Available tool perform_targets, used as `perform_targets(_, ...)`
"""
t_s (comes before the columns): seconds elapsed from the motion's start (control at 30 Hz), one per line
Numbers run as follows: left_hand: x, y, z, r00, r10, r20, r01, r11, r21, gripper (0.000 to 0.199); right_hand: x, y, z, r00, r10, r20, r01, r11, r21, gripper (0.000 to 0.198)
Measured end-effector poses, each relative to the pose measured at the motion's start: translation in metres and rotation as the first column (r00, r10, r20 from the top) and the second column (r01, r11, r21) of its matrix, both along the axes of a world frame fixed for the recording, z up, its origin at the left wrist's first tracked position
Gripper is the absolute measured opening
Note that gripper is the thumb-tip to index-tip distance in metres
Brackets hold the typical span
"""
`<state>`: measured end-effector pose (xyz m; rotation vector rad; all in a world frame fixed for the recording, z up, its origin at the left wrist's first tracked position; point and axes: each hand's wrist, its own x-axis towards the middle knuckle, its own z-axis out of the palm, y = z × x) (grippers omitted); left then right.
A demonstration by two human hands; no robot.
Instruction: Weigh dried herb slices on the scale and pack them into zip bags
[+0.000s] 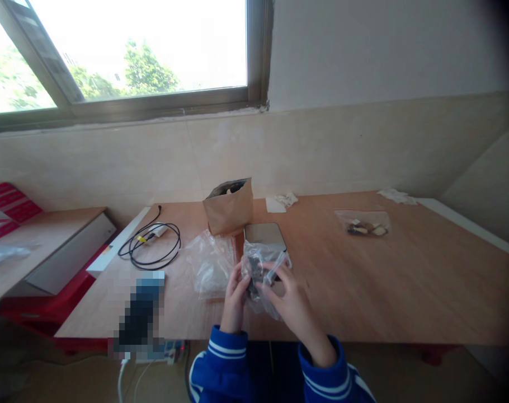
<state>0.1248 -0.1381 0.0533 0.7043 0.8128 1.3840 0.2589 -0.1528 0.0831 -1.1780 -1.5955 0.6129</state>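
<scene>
Over the table's front part, a clear plastic bag (264,302) with dark pieces inside is between my two hands. My left hand (236,288) is closed on the bag's left side, thumb against the dark contents. From the right, my right hand (291,294) grips the bag's film with thumb and fingers. Just behind the bag lies a flat device with a square metal top (265,236), like a small scale, partly covered by the film. Left of my hands rest clear plastic bags (212,268). An open brown paper pouch (229,210) stands behind them; its contents are mostly hidden.
On the wooden table (405,291) a zip bag with light and dark pieces (366,225) lies at right. A coiled black cable (154,252) and a pixelated dark object (139,313) are at left. Crumpled white tissue (286,200) lies near the wall. A red stool (48,299) stands left.
</scene>
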Motion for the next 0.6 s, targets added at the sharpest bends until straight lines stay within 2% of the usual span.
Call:
perform_targets(0.2, -0.001, -0.001, 0.01, 0.997, -0.054, 0.063, 0.056, 0.998, -0.031, 0.042, -0.001, -0.001, 0.004, 0.974, -0.098, -0.204, 0.089, 0.995, -0.054, 0.017)
perform_targets(0.4, 0.007, -0.003, 0.005, 0.955, -0.191, 0.225, 0.226, 0.964, -0.142, 0.034, -0.01, -0.002, 0.007, 0.948, -0.148, -0.282, 0.13, 0.988, -0.08, 0.018)
perform_targets(0.5, 0.009, -0.004, 0.005, 0.938, -0.241, 0.251, 0.279, 0.952, -0.128, 0.032, -0.011, -0.001, 0.006, 0.937, -0.182, -0.298, 0.169, 0.983, -0.072, 0.02)
perform_targets(0.6, 0.006, -0.005, 0.006, 0.929, -0.271, 0.253, 0.3, 0.95, -0.085, 0.038, -0.007, 0.001, 0.003, 0.908, -0.204, -0.366, 0.19, 0.979, -0.075, 0.025)
